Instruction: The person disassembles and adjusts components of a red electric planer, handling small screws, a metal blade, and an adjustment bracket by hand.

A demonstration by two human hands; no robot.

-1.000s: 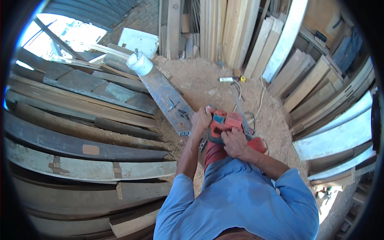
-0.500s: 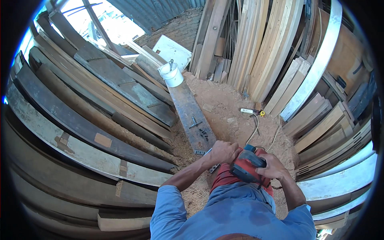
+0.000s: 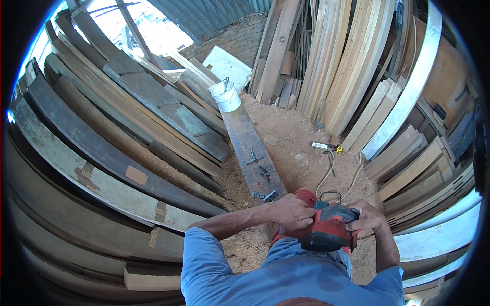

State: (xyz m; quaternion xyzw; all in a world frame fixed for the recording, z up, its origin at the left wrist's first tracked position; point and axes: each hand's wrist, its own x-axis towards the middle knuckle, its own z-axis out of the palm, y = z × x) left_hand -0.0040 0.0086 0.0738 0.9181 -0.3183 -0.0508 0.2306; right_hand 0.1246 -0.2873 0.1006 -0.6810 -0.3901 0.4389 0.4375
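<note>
A red and black electric planer (image 3: 329,228) with a teal knob is held in front of my lap. My right hand (image 3: 366,216) is wrapped around its black handle. On the planer's left side, the curled fingers of my left hand (image 3: 293,211) press against the red body; its fingertips are partly hidden. Just beyond my left wrist, small metal pieces (image 3: 259,195) lie at the near end of a worn board (image 3: 245,133). Farther along that board are a T-handled wrench (image 3: 253,157) and several small dark parts (image 3: 264,172).
A white bucket (image 3: 226,97) with a tool in it stands on the board's far end. Stacked planks (image 3: 138,176) fill the left; upright timber (image 3: 339,66) leans behind. A white power strip (image 3: 320,146), yellow tape measure (image 3: 339,149) and pale cord (image 3: 329,171) lie on the dusty ground.
The planer has turned and lifted a little, showing more of its black underside. My left hand has moved down and right against its side. My right hand still grips the handle.
</note>
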